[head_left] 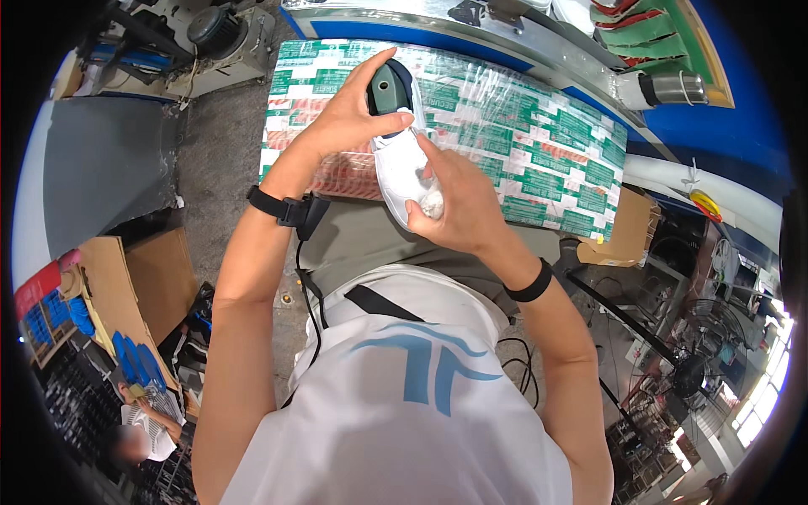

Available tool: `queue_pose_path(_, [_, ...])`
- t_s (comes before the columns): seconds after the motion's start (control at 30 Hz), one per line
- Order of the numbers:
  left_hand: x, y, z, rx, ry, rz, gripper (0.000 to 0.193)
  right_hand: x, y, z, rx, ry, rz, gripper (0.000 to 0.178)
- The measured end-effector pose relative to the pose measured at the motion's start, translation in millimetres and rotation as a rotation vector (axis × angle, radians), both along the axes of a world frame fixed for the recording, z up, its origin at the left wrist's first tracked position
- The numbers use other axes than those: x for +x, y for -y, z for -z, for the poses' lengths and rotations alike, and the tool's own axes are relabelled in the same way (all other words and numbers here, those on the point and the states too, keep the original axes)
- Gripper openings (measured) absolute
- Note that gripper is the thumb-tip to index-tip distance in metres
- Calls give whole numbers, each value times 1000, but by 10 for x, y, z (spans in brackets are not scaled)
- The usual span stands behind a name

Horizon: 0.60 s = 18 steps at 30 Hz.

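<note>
My left hand grips the heel end of a white shoe that has a dark green form inside it. My right hand wraps the toe end of the same shoe and holds a small pale wad against its surface. The shoe is held in the air just above the near edge of a worktable covered in green, white and red printed sheet under clear film.
A blue and metal machine frame runs behind the table. Cardboard boxes and blue insoles lie at the lower left, where another person sits. A cardboard piece and black cables are at right.
</note>
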<state>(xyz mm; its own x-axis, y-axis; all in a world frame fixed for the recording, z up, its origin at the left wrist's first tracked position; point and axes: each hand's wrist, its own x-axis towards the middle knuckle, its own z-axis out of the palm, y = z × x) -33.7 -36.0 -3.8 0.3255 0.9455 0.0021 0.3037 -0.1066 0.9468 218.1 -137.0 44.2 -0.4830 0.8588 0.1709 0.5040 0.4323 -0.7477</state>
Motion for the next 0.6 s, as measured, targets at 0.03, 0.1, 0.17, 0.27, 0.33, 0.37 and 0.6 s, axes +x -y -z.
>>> queue_pose_path(0.03, [-25,-4,6,-2,-4,0,111,-8,-31,-1,72,19,-9,89])
queue_pose_path(0.1, [-74,-1,19,-65,79,22,113,-43,-93,-13,143,36,-17,90])
queue_pose_path(0.17, [-67,5,22,-34,19,20,113,-48,-175,-50,227,128,-46,92])
queue_pose_path(0.27, [-35,2,8,-12,16,11,111,32,-282,-226,140,205,-116,89])
queue_pose_path(0.33, [-4,2,-16,-22,33,2,108,142,-208,-584,48,319,-164,87])
queue_pose_path(0.37, [-13,-10,-9,-24,35,5,108,209,-118,-791,-47,429,-219,86])
queue_pose_path(0.6, [67,-2,-18,64,-96,-23,106,705,343,-907,-396,491,-127,84])
